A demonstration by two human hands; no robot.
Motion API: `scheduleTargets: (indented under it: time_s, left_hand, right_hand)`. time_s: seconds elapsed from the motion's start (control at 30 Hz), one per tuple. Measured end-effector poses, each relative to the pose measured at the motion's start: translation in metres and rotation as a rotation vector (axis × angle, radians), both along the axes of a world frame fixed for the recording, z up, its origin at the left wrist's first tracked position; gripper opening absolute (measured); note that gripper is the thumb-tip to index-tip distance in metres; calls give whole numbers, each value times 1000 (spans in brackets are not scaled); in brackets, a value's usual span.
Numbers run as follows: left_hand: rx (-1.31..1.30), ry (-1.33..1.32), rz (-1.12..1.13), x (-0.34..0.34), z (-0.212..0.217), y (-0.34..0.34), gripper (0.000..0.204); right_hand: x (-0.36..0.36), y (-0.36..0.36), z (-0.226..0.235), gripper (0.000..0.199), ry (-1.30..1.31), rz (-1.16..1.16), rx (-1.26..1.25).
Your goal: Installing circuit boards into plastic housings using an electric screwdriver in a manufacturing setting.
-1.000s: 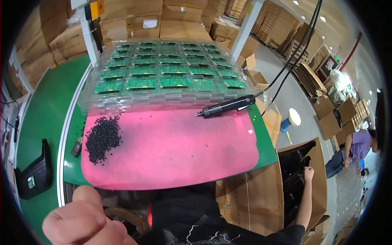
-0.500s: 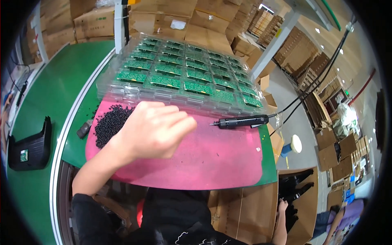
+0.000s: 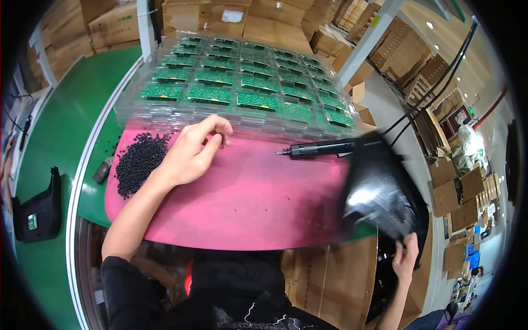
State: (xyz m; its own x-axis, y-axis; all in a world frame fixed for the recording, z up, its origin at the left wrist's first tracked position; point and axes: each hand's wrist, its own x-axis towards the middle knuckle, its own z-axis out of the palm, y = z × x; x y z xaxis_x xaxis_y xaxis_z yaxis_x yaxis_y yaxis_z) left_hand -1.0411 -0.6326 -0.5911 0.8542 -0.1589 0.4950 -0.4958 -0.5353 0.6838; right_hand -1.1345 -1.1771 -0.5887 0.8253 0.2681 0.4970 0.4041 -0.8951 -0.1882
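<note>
Left hand [image 3: 192, 151] on pink mat [image 3: 247, 203]

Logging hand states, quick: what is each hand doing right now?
Left hand: empty, fingers loosely curled, resting on the pink mat beside the pile of black screws.
Right hand: closed on a blurred black plastic piece.

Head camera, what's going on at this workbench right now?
A person is at a bench covered by a pink mat. Their left hand rests on the mat beside a pile of small black screws, fingers curled near the clear trays of green circuit boards. Their right hand grips a black housing at the mat's right edge. An electric screwdriver lies untouched on the mat.
</note>
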Motion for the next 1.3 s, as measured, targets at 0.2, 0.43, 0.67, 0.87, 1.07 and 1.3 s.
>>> scheduleTargets:
  time_s: [0.2,0.43,0.67,0.87,1.07,1.3]
  left_hand:
    - [68,353,-302,-5,-1,7,37]
    - [317,321,-104,-17,1,14,26]
    - [440,120,-145,-14,-2,16,14]
    - [539,199,-96,-24,14,33,16]
    - [275,195,88,-20,23,32,34]
    - [60,158,-129,-29,44,-17,40]
  right_hand:
    - [47,115,-7,18,317,579,-483]
    - [128,241,35,18,164,744,-88]
    - [202,330,17,36,-15,516,-140]
    - [202,336,13,46,-80,540,-254]
    - [165,321,53,32,-131,673,-33]
    - [117,296,66,41,59,916,50]
